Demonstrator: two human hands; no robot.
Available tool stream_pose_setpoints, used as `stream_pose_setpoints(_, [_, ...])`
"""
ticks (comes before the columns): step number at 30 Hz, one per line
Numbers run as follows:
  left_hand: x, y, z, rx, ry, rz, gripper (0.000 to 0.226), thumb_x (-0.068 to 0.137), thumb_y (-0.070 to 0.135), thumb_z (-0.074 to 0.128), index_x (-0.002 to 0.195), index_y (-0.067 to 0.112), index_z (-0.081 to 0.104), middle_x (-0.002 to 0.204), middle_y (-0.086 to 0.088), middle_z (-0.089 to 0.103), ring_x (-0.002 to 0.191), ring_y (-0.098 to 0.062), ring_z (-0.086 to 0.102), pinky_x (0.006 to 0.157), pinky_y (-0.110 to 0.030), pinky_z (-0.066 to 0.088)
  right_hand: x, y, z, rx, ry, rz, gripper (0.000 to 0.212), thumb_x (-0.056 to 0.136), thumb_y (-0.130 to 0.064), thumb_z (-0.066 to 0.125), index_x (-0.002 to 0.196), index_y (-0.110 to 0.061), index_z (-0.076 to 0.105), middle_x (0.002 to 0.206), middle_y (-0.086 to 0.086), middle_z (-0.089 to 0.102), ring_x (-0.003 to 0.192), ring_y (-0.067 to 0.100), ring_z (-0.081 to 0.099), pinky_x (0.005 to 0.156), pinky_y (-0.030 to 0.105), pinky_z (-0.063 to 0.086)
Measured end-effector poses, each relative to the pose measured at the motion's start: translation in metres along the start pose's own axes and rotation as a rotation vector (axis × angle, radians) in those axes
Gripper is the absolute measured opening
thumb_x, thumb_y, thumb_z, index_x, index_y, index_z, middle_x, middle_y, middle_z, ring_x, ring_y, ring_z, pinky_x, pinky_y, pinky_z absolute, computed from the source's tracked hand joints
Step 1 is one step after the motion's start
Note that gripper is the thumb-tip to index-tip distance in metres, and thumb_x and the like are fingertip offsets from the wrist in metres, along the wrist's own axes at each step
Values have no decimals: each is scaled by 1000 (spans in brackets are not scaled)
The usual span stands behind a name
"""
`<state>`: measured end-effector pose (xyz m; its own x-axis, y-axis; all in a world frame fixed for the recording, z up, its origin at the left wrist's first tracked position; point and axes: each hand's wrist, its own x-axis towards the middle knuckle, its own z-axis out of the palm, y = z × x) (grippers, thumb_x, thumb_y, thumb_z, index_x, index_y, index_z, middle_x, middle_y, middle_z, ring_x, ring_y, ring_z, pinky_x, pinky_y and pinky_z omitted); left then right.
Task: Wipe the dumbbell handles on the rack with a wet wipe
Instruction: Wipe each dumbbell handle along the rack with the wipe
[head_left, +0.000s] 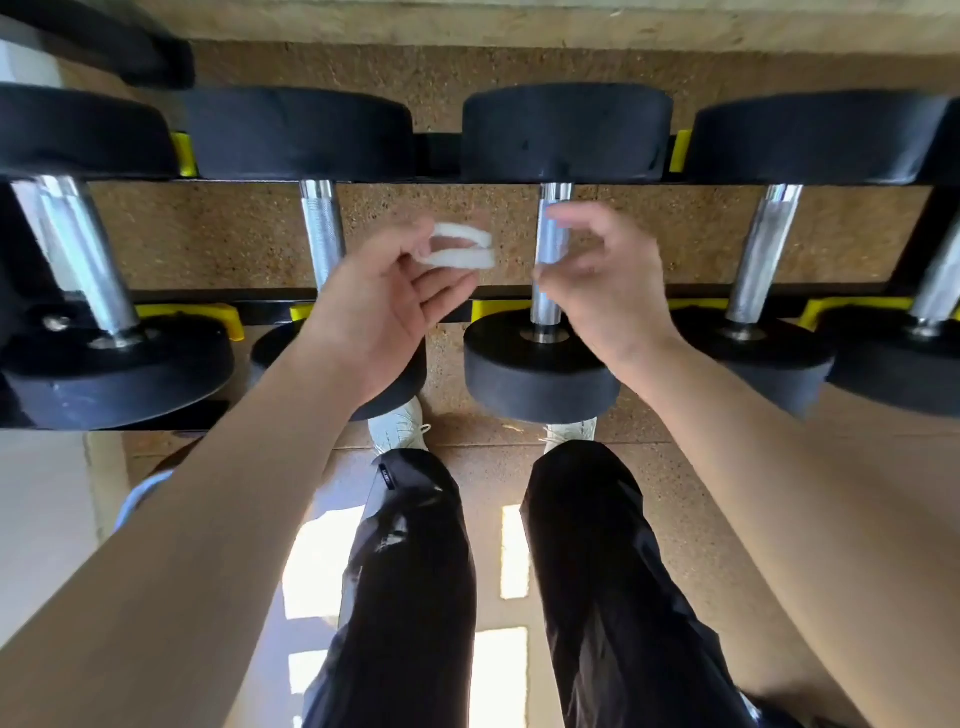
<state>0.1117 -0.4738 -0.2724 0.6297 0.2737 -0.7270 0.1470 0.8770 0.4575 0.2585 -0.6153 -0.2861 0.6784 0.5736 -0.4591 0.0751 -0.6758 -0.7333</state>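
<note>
Now the left hand (384, 291) pinches the folded wet wipe (462, 252) between thumb and fingers. The wipe is held in the gap between two handles on the rack (265, 312): the knurled handle (322, 228) partly behind this hand, and the middle handle (545, 312) just to the wipe's right. Both handles run away from the person, from near plate to far plate, so I judge the wipe must go sideways and then slide along that axis. The right hand (602, 280), blurred, with fingers loosely curled around nothing, is nearer the middle handle; whether it touches it I cannot tell.
</note>
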Motion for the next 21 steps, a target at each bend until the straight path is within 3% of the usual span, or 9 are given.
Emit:
stream_pose_setpoints(2, [-10,2,-5,-19,-6,-14,23,96,21,55,76,16,45,114,-16,69,120,-35,64,105,-42,51,-12,-11,13,-35,-213,-93,70,81,-17,80,141,-31,49,133,-9,49,92,5,65,82,15,53])
stream_pose_setpoints(3, [-16,4,-7,-28,-3,-18,24,98,22,54,76,16,45,112,-17,68,116,-35,64,102,-41,53,-15,-16,21,-60,-269,-120,68,81,-19,80,141,-30,49,131,-7,51,92,7,64,82,17,53])
stream_pose_setpoints(6, [-31,10,-14,-66,88,-21,27,99,32,56,77,16,51,104,-15,70,106,-30,68,93,-38,56,-18,-30,37,-69,-321,-121,27,87,-16,73,114,-16,69,105,1,70,88,16,67,84,42,56])
stream_pose_setpoints(8, [-38,10,-23,43,293,23,26,96,35,62,81,15,58,93,-9,74,94,-25,73,88,-37,58,-18,-40,42,94,-345,-6,21,89,-7,69,109,-12,70,97,6,75,86,23,71,80,43,59])
stream_pose_setpoints(11, [-44,4,-42,341,476,173,25,92,18,73,72,17,58,86,-10,75,85,-25,73,89,-42,58,-23,-58,53,585,-393,259,22,89,6,63,110,-1,61,98,19,72,78,28,68,70,31,57])
stream_pose_setpoints(14, [-49,-2,-55,444,416,262,16,90,8,74,87,16,60,94,-12,73,86,-21,69,91,-43,55,-26,-68,71,878,-414,457,11,93,5,57,96,-6,58,86,16,69,68,19,64,63,23,52])
stream_pose_setpoints(17, [-55,-2,-61,328,317,232,6,96,6,65,97,12,61,91,-5,70,89,-18,65,97,-43,54,-26,-75,92,987,-432,523,5,96,-1,57,94,-3,61,82,11,68,68,14,62,62,18,51])
stream_pose_setpoints(21, [-61,3,-69,148,305,179,5,96,7,65,98,5,61,88,-13,71,88,-22,70,90,-40,60,-23,-81,118,928,-408,541,31,96,-4,59,123,11,57,88,11,66,67,9,60,57,14,49])
